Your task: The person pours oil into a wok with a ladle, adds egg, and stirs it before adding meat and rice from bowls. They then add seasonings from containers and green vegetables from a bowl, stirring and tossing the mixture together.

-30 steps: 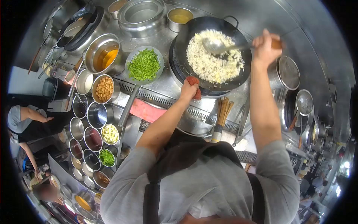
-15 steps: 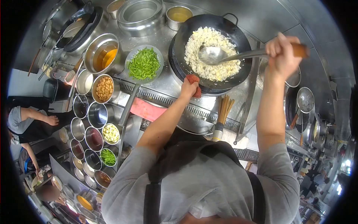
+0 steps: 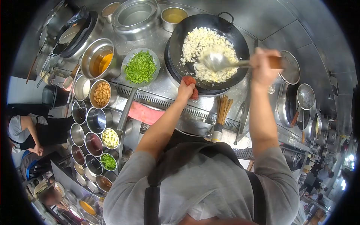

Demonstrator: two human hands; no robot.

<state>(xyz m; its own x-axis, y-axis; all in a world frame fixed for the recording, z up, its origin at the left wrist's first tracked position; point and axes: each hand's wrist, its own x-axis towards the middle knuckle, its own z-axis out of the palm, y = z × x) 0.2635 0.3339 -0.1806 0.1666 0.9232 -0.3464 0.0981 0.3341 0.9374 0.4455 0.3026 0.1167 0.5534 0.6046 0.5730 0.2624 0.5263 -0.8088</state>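
Observation:
A black wok [image 3: 238, 47] sits on the stove, holding fried rice [image 3: 204, 39] with yellow bits like egg. Around a red cloth [image 3: 190, 81] at the wok's near left rim, my left hand [image 3: 185, 90] is closed. My right hand [image 3: 263, 67] grips the wooden handle of a metal ladle [image 3: 215, 61] to the right of the wok. The ladle's bowl, blurred by motion, rests in or just over the rice. Left of the wok is a strainer of chopped greens [image 3: 140, 68].
Several metal containers stand at the left, among them a pot of orange liquid [image 3: 86, 62] and diced brown pieces [image 3: 102, 93]. A bamboo brush [image 3: 224, 110] is near the front edge. Other people [image 3: 28, 129] stand at the far left.
My right hand has moved left and down with the ladle, whose handle end is now nearer the wok. The rice has shifted, baring more of the wok's near left side.

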